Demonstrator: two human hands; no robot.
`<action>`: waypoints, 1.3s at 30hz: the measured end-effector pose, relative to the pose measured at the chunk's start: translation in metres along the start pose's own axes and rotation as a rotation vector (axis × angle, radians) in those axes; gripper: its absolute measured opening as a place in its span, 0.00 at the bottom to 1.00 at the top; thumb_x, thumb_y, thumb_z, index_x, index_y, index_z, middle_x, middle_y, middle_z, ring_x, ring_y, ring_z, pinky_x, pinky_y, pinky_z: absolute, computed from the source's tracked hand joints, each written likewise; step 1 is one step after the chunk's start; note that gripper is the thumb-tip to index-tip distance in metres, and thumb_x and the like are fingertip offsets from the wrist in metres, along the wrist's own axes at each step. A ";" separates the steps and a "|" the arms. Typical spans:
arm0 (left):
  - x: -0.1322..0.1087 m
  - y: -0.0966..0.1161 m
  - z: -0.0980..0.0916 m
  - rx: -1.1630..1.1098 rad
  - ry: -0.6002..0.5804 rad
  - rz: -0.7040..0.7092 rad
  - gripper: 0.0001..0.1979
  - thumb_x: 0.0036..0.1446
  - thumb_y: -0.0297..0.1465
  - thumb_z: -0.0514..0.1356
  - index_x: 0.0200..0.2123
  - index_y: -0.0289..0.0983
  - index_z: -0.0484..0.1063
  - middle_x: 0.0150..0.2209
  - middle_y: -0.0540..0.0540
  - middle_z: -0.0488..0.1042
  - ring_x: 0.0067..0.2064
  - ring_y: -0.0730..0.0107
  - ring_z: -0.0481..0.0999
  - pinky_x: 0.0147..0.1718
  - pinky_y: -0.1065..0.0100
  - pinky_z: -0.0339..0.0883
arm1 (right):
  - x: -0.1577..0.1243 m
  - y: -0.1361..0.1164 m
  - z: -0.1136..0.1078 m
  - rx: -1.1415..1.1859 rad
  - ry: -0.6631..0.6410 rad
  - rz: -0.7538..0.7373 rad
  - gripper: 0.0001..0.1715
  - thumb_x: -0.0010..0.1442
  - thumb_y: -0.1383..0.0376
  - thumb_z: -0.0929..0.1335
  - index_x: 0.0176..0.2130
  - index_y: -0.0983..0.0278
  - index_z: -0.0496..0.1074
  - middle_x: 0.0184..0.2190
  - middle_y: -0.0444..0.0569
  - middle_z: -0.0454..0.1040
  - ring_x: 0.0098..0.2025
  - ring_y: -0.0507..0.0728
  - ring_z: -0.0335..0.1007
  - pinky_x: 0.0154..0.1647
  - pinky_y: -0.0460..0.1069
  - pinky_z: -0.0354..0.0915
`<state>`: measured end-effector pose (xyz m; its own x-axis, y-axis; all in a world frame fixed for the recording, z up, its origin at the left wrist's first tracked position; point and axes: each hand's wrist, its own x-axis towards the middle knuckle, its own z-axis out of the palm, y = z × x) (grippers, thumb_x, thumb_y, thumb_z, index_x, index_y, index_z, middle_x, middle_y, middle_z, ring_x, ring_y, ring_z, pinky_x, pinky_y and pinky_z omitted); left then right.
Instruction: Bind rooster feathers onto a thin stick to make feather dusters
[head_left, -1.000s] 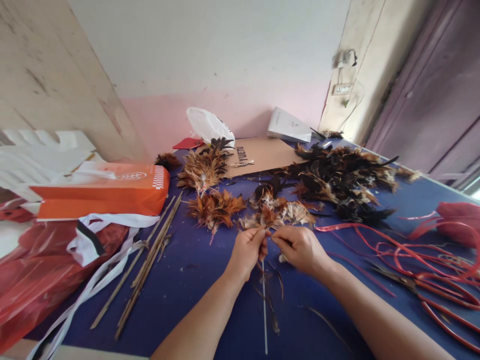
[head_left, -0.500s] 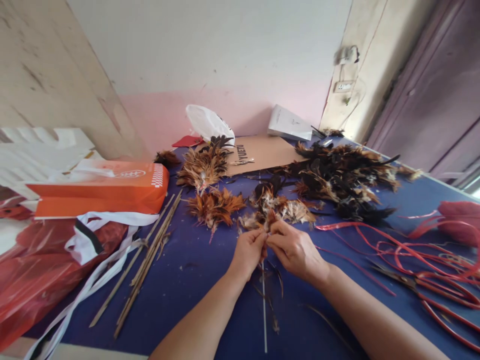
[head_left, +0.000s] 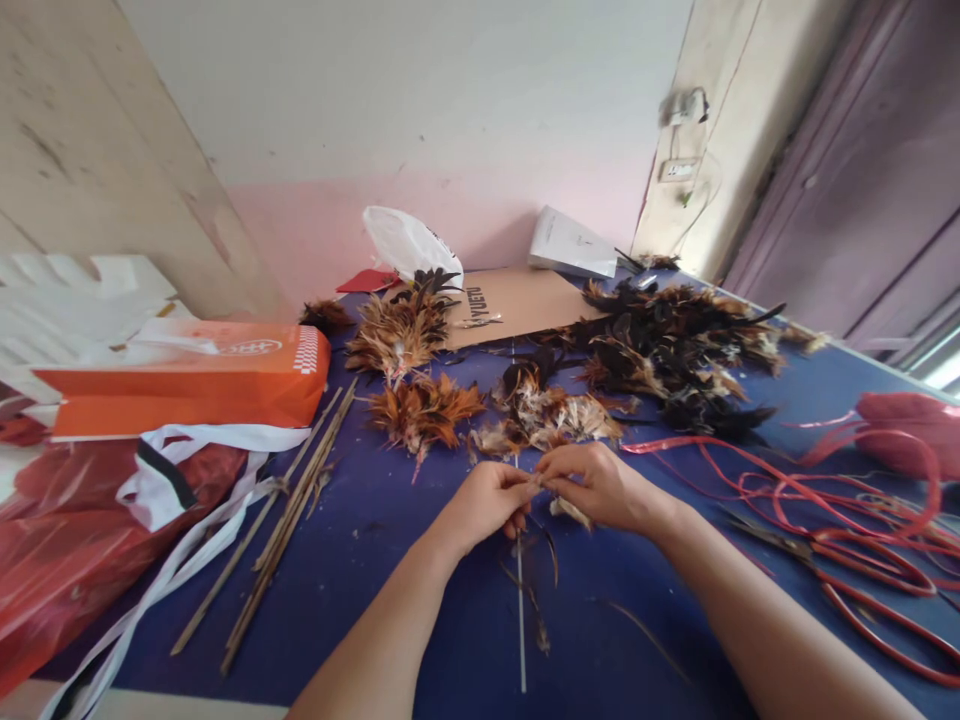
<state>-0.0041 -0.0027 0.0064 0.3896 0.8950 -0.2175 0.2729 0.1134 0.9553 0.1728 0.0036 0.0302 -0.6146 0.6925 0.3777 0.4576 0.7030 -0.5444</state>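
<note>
My left hand [head_left: 487, 500] and my right hand [head_left: 600, 485] meet over the blue table, both closed in a pinch. Between their fingertips is a small pale bit of feather, mostly covered by the fingers. A cream feather [head_left: 571, 513] shows beneath my right hand and looks held in it. Just beyond the hands lies a loose pile of brown and whitish feathers [head_left: 555, 415]. Closer to me, a few thin dark feathers [head_left: 536, 610] lie by the white table line [head_left: 522, 640].
Bundled brown feathers [head_left: 424, 410] lie left of centre; a large dark feather heap [head_left: 675, 340] is at right. Scissors [head_left: 810, 550] and red plastic ribbon [head_left: 772, 490] lie at right. Thin sticks [head_left: 292, 530], an orange bag [head_left: 187, 385] and flat cardboard [head_left: 525, 305] are also there.
The brown feather tuft that stuck up above my fingertips no longer shows there; a cream feather now shows under my right hand. My hands have drawn slightly apart, and the view has shifted a little.
</note>
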 end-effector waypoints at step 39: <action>-0.001 0.002 0.012 -0.093 0.123 0.224 0.11 0.42 0.36 0.64 0.23 0.33 0.75 0.16 0.52 0.67 0.17 0.82 0.60 0.17 0.76 0.53 | -0.001 0.010 0.008 0.922 -0.053 0.475 0.14 0.48 0.57 0.69 0.27 0.68 0.73 0.31 0.49 0.75 0.27 0.49 0.69 0.30 0.44 0.64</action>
<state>0.0064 -0.0079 0.0062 0.3201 0.9471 0.0222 0.1080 -0.0598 0.9923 0.1731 0.0090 0.0185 -0.5372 0.8422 -0.0464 0.0041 -0.0524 -0.9986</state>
